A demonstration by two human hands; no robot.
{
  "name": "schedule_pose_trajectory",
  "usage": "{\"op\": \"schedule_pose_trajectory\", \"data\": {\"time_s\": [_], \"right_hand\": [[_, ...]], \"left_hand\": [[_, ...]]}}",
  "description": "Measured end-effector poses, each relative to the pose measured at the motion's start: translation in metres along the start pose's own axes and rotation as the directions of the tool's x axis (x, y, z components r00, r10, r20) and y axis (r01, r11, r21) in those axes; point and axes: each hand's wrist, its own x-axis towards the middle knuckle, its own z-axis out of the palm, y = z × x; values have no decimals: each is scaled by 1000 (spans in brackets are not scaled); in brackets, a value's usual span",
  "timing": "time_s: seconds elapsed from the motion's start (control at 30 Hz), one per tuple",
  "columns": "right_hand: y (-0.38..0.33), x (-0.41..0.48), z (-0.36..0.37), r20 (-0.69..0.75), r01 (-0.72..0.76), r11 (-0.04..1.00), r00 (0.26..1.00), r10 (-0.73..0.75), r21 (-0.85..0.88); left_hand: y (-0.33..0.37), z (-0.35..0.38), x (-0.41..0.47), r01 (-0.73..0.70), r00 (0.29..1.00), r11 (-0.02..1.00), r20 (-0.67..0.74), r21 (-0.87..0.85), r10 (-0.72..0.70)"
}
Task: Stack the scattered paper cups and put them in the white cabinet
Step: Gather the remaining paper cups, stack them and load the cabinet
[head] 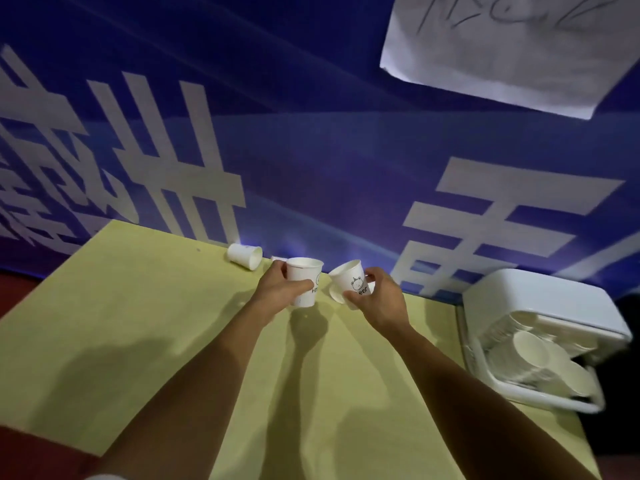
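Over table (138, 323) | left hand (277, 289) grips upright white cup (304, 271) | right hand (381, 299) grips tilted cup (349, 277)

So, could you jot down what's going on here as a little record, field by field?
left hand: grips an upright cup
right hand: holds a tilted cup beside the first
stacking: the two held cups are not yet nested
loose cup: lies on its side at the far edge, by the blue banner
white cabinet: right of the table, open, cup stacks inside
table: yellow-green top
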Motion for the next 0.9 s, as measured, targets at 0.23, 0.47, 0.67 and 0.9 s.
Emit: {"op": "schedule_pose_trajectory", "data": {"time_s": [0.23,0.47,0.67,0.9], "right_hand": [[55,-23,-72,-118,-48,998,992,45,-26],[134,-51,-152,-257,-119,992,961,104,-43],[222,-64,-224,-284,-143,989,950,129,-30],[298,-73,-303,-317,-117,984,936,154,133]], "left_hand": [[26,88,-4,-70,984,997,167,36,63],[51,192,-38,-143,947,983,303,111,104],[64,292,-74,-219,923,968,348,121,165],[92,398,-111,-235,911,967,368,98,184]]}}
